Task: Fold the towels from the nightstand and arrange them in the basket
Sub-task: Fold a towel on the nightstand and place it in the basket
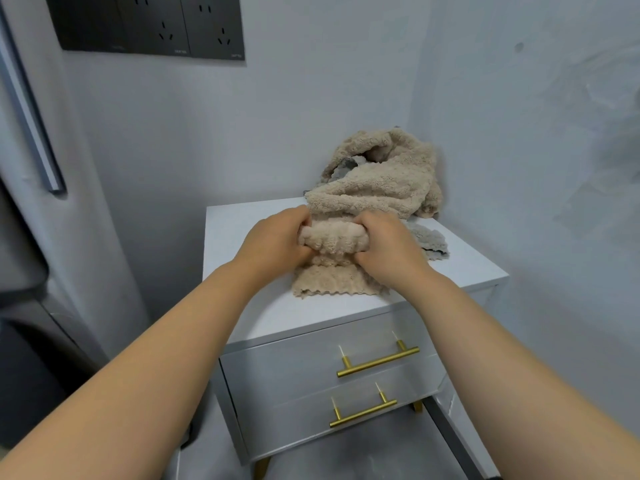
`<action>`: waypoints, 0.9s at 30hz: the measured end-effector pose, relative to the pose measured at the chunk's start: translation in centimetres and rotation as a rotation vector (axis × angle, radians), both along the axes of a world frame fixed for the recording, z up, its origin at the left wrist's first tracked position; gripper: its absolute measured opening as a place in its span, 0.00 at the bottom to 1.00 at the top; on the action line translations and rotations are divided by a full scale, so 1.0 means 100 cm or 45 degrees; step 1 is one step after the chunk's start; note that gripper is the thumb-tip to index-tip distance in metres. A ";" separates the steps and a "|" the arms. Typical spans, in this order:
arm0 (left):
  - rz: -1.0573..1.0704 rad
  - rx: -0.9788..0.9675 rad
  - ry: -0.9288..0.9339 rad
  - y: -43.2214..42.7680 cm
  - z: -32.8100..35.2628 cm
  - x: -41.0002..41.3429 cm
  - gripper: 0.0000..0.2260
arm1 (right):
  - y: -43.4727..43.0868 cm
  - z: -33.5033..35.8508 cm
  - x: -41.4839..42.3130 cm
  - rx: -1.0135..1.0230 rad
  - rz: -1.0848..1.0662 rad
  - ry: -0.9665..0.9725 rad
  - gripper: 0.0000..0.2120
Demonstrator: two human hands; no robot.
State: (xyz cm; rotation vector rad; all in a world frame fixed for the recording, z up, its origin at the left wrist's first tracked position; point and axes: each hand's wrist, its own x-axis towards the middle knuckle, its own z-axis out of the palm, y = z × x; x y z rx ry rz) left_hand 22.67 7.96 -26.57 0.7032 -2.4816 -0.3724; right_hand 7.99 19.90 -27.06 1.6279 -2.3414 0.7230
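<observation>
A beige fluffy towel (330, 268) lies bunched on the white nightstand (263, 306), its scalloped edge toward the front. My left hand (273, 242) grips its left side and my right hand (388, 245) grips its right side, with a rolled fold of towel between them. Behind it, a heap of more beige towels (384, 178) leans in the back right corner. A grey towel (429, 239) pokes out under the heap on the right. No basket is in view.
The nightstand stands in a corner of pale walls and has two drawers with gold bar handles (379, 362). A dark socket panel (149, 26) hangs on the wall at upper left. A grey appliance or cabinet (27, 237) fills the left side.
</observation>
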 end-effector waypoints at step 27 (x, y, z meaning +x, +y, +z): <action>-0.258 0.255 -0.558 0.011 0.012 0.001 0.23 | 0.027 0.006 0.008 0.383 0.083 -0.453 0.20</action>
